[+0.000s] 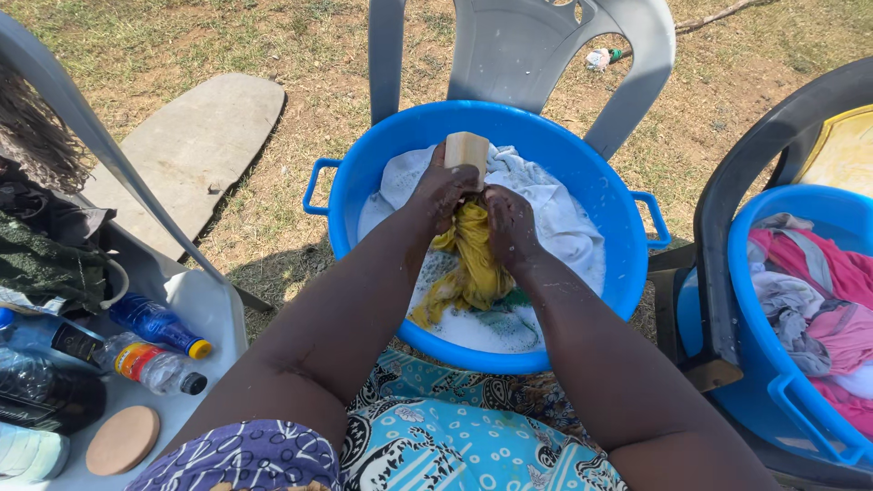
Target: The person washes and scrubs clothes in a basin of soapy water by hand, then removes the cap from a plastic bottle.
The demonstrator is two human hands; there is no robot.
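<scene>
Gripping a tan bar of soap (467, 148) in closed fingers, the left hand (443, 189) sits at the far side of the blue basin (582, 168), the bar standing up above the knuckles. Right beside it, touching, the right hand (509, 227) is clenched around a bunched yellow cloth (468, 264). The cloth's long axis runs from the two hands toward the person, trailing down into suds, so the soap lies just above and beyond the cloth's gripped end. White laundry (555, 214) lies under both hands. Fingertips of both hands are buried in fabric, and the cloth's lower end is lost in foam. A second basin of pink clothes (818, 300) is cut off at right.
</scene>
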